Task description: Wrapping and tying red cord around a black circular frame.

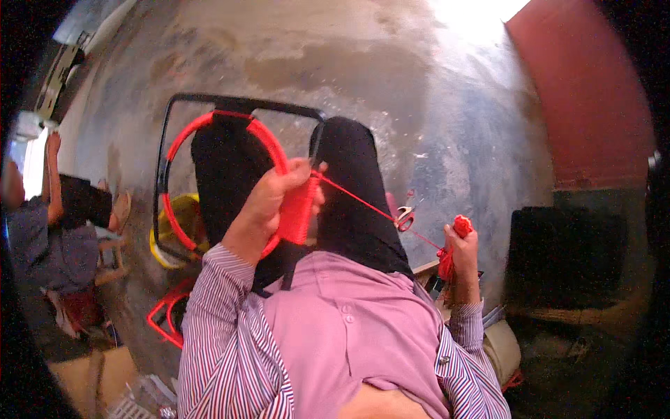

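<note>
My left hand (269, 202) is closed on the right side of a red cord-wrapped ring (185, 136), fixed inside a black rectangular frame (167, 115) with rounded corners. Under its fingers lies a dense band of red cord windings (299, 209). The frame rests over my knees, tilted. From that band a single red cord (359, 200) runs taut to the right and down. Out to the right, my right hand (460, 255) is closed around a bundle of red cord (447, 264), one bunched end sticking up above the fist.
Scissors (405, 220) appear behind the taut cord. A yellow rounded object (185, 209) sits beyond the frame, with another red-and-black frame (167, 318) below it. Another person (59, 216) sits at far left. A dark boxy object (565, 255) stands at right by a red wall (579, 91).
</note>
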The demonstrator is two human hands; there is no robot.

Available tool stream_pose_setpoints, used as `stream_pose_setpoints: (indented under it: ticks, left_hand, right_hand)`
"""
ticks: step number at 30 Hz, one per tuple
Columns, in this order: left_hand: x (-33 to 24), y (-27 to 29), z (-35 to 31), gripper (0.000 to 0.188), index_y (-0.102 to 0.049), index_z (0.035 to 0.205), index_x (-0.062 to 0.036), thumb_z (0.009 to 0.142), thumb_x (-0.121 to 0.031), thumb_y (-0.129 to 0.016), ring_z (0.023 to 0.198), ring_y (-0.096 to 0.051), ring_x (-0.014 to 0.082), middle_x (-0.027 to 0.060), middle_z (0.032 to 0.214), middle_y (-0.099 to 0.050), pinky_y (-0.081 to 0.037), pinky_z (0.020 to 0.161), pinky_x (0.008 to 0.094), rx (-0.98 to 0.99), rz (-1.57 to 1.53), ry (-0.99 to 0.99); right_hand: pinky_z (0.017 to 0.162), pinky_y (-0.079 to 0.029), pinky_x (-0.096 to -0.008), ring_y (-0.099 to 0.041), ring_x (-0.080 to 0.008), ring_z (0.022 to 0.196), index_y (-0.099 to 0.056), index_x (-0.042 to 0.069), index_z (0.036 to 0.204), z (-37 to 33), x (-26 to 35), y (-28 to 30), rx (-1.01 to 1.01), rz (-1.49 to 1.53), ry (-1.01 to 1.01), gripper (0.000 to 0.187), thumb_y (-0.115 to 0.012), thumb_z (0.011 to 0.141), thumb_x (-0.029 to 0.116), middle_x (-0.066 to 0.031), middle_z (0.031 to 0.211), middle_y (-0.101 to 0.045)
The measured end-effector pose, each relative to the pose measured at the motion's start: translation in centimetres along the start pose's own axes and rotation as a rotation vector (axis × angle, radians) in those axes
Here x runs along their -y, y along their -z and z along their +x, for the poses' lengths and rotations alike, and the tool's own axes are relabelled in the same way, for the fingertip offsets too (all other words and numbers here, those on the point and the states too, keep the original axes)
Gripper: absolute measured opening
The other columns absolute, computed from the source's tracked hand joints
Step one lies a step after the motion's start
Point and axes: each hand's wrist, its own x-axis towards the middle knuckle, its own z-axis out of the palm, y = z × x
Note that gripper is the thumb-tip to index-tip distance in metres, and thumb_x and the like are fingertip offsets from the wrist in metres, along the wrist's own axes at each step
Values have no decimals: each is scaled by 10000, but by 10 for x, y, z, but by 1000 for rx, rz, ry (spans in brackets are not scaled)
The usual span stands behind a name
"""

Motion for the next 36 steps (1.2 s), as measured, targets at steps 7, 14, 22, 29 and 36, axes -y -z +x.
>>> stream_pose_setpoints:
  ticks: [7,14,22,29,36]
  left_hand:
    - [15,19,-1,163,-548,965,-41,862,-154,-605,604,-660,206,112,742,-638,-573,506,327,-50,-109,1]
    - [23,22,1,229,-527,1043,-51,831,-118,-579,722,-664,223,134,889,-644,-574,597,348,-31,-71,-8]
    - [23,5,-13,616,-283,1394,-25,827,-70,-517,1048,-535,216,107,1279,-464,-429,973,358,-137,-20,-670]
    - [18,17,-21,547,-340,1376,24,881,-172,-468,1177,-518,249,143,1273,-531,-398,1019,391,40,-188,-338]
    - [13,24,-12,453,-507,1256,39,945,-286,-458,1057,-600,235,137,1164,-618,-465,941,373,213,-340,-93]
  right_hand:
    - [617,-472,-390,-568,-402,663,-571,56,875,38,-74,-14,-128,-698,365,304,-715,801,313,-179,727,-607]
    - [687,-498,-354,-631,-207,775,-473,13,1112,62,52,-78,76,48,176,392,-649,804,180,-92,954,-612]
    - [787,-503,-372,-595,-283,974,-615,121,1016,21,180,-208,314,-918,1174,285,-684,749,193,-69,1097,-607]
    - [914,-455,-383,-527,-316,1119,-569,95,1149,31,162,-207,15,-568,1282,543,-778,678,267,-121,1200,-550]
    - [894,-459,-393,-559,-343,1041,-591,30,1038,12,119,-206,249,-613,1054,455,-782,649,169,-145,1058,-585]
